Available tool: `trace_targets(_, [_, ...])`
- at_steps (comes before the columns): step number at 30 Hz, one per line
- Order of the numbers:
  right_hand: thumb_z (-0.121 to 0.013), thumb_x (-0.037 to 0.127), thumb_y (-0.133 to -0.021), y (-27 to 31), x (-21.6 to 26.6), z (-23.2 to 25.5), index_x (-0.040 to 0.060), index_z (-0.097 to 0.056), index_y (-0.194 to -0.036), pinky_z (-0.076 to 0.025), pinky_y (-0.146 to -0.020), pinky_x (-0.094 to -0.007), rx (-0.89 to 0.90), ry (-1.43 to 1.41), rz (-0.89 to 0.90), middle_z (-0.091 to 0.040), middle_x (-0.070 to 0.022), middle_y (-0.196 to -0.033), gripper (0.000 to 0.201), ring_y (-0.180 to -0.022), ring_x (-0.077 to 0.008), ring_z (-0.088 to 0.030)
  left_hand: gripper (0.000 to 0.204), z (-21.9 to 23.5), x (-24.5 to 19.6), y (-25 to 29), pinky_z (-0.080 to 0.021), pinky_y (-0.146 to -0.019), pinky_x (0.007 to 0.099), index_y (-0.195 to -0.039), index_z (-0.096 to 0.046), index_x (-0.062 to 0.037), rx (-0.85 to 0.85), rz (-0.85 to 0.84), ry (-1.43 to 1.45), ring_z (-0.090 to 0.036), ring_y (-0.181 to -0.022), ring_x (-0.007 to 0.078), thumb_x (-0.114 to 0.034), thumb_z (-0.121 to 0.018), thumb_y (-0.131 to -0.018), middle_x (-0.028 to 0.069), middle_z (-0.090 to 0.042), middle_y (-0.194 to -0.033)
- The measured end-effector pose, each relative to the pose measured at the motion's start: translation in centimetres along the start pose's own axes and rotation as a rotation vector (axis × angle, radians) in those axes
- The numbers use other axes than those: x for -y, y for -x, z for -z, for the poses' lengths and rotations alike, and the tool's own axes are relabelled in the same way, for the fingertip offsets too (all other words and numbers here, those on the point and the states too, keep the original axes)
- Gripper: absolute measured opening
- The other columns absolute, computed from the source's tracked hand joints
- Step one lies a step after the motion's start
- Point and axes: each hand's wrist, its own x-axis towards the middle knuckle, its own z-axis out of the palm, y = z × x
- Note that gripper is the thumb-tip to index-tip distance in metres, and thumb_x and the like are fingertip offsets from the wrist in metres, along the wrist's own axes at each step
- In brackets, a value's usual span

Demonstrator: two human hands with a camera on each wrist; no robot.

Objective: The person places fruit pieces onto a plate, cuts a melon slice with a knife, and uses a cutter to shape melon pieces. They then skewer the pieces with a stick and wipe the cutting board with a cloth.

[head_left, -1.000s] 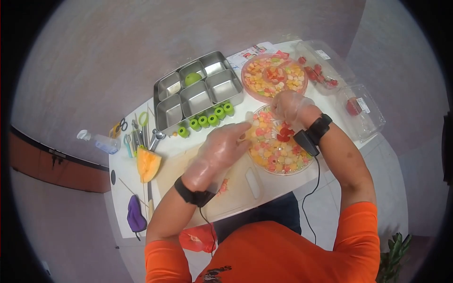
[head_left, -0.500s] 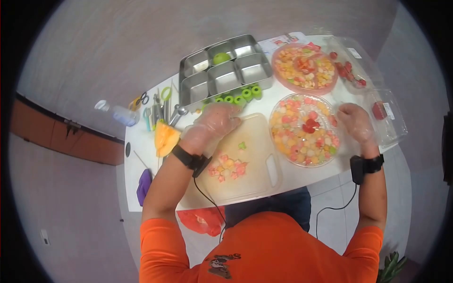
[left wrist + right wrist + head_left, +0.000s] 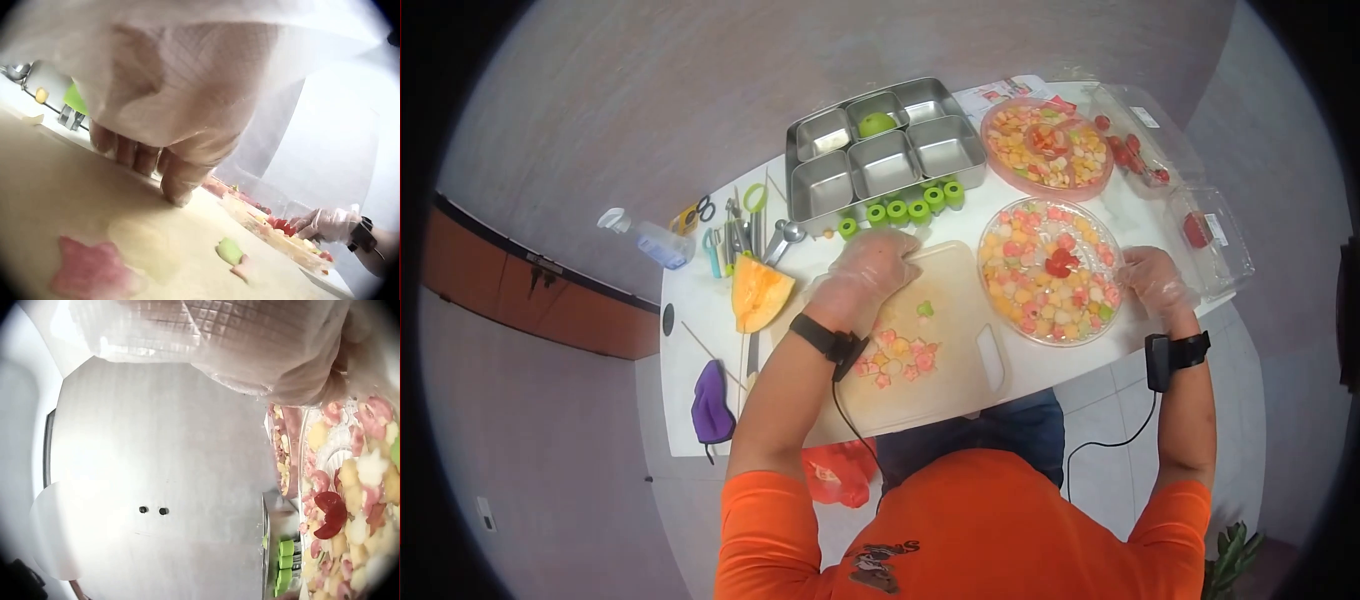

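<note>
In the head view my gloved left hand [image 3: 865, 275] hovers over the upper left of the cream cutting board [image 3: 952, 370], its loosely bent fingers pointing down. Nothing shows in its grasp in the left wrist view, where the thumb tip is close over the board. Pink star cutouts [image 3: 94, 267] and a small green piece [image 3: 925, 309] lie on it. My gloved right hand [image 3: 1158, 282] pinches the right rim of a clear round plate [image 3: 1010, 327] covered in cut fruit, its fingertips partly hidden in the right wrist view. A red flower-shaped piece [image 3: 1060, 262] sits mid-plate.
A steel compartment tray [image 3: 887, 160] stands at the back, green-topped cutters [image 3: 918, 212] before it. Behind the plate is a pink-rimmed fruit platter [image 3: 1040, 185]; clear boxes [image 3: 1215, 250] are at right. A melon wedge [image 3: 760, 294], tools and spray bottle [image 3: 655, 243] lie left.
My right hand went from above the plate's top to its right side, then onto the rim. My left hand left the plate's left edge and moved left over the cutting board.
</note>
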Motion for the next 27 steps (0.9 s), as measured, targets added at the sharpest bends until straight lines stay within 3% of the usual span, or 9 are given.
trace_targets(4, [-0.076,0.013,-0.082,1.4,1.8,-0.9,0.0023,-0.077,-0.107,-0.052,-0.065,-0.0283,-0.001,-0.149,-0.058,-0.071,-0.0023,-0.079,0.027,-0.067,-0.0113,-0.063,0.038,-0.1,0.3,1.2,-0.052,-0.094,0.0458,-0.115,-0.075,-0.0110,-0.007,0.032,-0.017,-0.067,-0.105,0.0375,-0.028,-0.077,-0.082,0.0182,-0.073,-0.107])
trace_targets(8, [-0.073,0.006,-0.084,2.1,2.6,-2.7,-0.0044,-0.075,-0.105,-0.051,-0.068,-0.0246,0.023,-0.295,-0.043,-0.071,-0.0007,-0.088,0.023,-0.073,-0.0090,-0.062,0.040,0.4,0.9,1.9,-0.053,-0.093,0.0457,-0.118,-0.075,-0.0122,0.016,0.096,0.005,-0.068,-0.104,0.0373,-0.028,-0.079,-0.081,0.0179,-0.073,-0.106])
trace_targets(15, [-0.074,0.003,-0.084,3.5,5.1,-3.9,-0.0059,-0.073,-0.108,-0.050,-0.069,-0.0231,0.027,-0.350,-0.095,-0.071,-0.0016,-0.091,0.026,-0.074,-0.0088,-0.063,0.040,0.3,1.8,2.4,-0.053,-0.090,0.0463,-0.117,-0.075,-0.0113,-0.013,0.108,0.048,-0.068,-0.102,0.0378,-0.029,-0.079,-0.081,0.0178,-0.073,-0.104])
trace_targets(17, [-0.072,0.003,-0.084,3.4,4.6,-4.2,-0.0073,-0.069,-0.115,-0.050,-0.068,-0.0227,-0.028,-0.545,-0.092,-0.070,-0.0024,-0.093,0.033,-0.073,-0.0093,-0.063,0.039,0.2,2.1,2.4,-0.053,-0.090,0.0465,-0.115,-0.075,-0.0108,-0.014,0.110,0.056,-0.068,-0.102,0.0379,-0.030,-0.079,-0.081,0.0178,-0.073,-0.104])
trace_targets(20, [-0.073,0.004,-0.084,3.2,4.5,-4.4,-0.0055,-0.069,-0.113,-0.048,-0.063,-0.0232,-0.151,-0.673,-0.154,-0.068,-0.0013,-0.086,0.031,-0.069,-0.0079,-0.059,0.038,0.1,2.0,2.6,-0.053,-0.089,0.0474,-0.112,-0.075,-0.0101,-0.020,0.112,0.054,-0.067,-0.100,0.0384,-0.031,-0.078,-0.081,0.0179,-0.072,-0.102])
trace_targets(25, [-0.071,0.003,-0.085,3.3,4.5,-4.2,-0.0049,-0.067,-0.113,-0.046,-0.060,-0.0225,-0.138,-0.706,-0.173,-0.065,-0.0007,-0.084,0.029,-0.066,-0.0077,-0.057,0.036,1.7,0.7,4.5,-0.052,-0.087,0.0495,-0.108,-0.075,-0.0080,-0.038,0.118,-0.019,-0.067,-0.097,0.0393,-0.032,-0.078,-0.082,0.0186,-0.071,-0.098])
trace_targets(27, [-0.071,0.003,-0.086,3.3,4.6,-3.9,-0.0039,-0.068,-0.111,-0.045,-0.059,-0.0221,-0.122,-0.721,-0.170,-0.064,-0.0001,-0.084,0.026,-0.065,-0.0074,-0.057,0.036,2.1,1.1,6.5,-0.053,-0.078,0.0457,-0.108,-0.072,-0.0030,-0.358,-0.105,0.014,-0.068,-0.090,0.0394,-0.025,-0.081,-0.081,0.0185,-0.072,-0.097])
